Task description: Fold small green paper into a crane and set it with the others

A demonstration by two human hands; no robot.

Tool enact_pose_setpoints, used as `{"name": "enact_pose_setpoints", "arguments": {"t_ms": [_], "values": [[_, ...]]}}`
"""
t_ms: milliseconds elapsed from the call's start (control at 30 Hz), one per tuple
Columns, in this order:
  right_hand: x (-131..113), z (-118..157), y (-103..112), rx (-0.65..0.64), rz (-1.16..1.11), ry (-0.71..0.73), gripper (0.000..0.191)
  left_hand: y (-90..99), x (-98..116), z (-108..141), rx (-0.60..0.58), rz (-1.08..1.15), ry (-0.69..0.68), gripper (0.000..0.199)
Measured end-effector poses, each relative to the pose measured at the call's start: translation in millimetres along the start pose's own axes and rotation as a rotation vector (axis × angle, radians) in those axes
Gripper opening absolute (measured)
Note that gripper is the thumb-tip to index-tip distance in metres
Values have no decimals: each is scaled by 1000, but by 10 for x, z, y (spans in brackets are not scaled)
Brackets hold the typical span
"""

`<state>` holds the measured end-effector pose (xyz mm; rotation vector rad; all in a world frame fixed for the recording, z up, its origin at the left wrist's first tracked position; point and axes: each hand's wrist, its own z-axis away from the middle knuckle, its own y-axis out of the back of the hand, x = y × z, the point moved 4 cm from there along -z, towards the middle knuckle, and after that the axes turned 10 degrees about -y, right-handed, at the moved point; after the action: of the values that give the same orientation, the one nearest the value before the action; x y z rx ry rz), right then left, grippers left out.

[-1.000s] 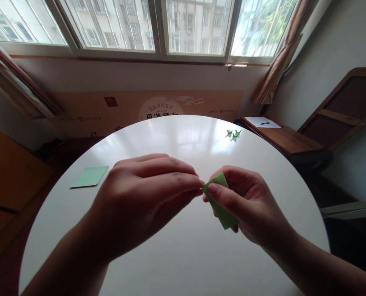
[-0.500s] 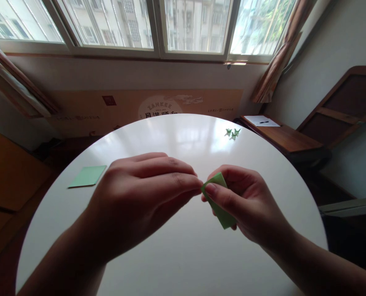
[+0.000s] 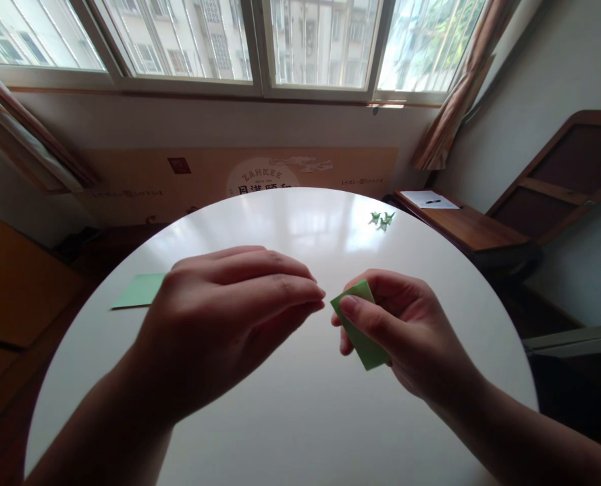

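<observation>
A folded piece of green paper (image 3: 365, 347) is pinched in my right hand (image 3: 412, 324), the thumb flat on its near face and the fingers curled behind it. It forms a narrow, tilted rectangle. To its left is my left hand (image 3: 234, 310), fingers pressed together and thumb tip close to the index fingertip, with nothing visible between them. A small gap separates those fingertips from the paper's upper left corner. Partly hidden behind the left hand lies light green square paper (image 3: 137, 291). Several small folded green paper figures (image 3: 382, 220) sit at the table's far right.
Both hands are above a round white table (image 3: 290, 432). Beyond its right edge stands a wooden desk (image 3: 487, 226) with a white sheet (image 3: 422, 198) and a pen (image 3: 433, 201) on it. Windows (image 3: 321, 44) and curtains (image 3: 452, 115) are behind.
My left hand has drawn back left, so its fingertips have come off the folded paper's corner. It now covers more of the light green square. The right hand keeps its hold.
</observation>
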<state>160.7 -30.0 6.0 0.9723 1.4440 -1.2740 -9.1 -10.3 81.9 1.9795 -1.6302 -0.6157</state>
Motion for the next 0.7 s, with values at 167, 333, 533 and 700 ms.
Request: {"name": "enact_pose_setpoints", "arguments": {"t_ms": [167, 333, 533, 700], "values": [[-6, -6, 4, 13, 9, 22, 13, -22, -14, 19, -2, 33, 73, 9], [-11, 4, 2, 55, 48, 33, 13, -56, -125, 61, 21, 278, 370, 4], [-43, 8, -21, 85, 103, 62, 15, -202, -103, 50, -55, 405, 517, 11], [-53, -2, -29, 101, 117, 84, 15, -282, -93, 68, -85, 447, 588, 11]]}}
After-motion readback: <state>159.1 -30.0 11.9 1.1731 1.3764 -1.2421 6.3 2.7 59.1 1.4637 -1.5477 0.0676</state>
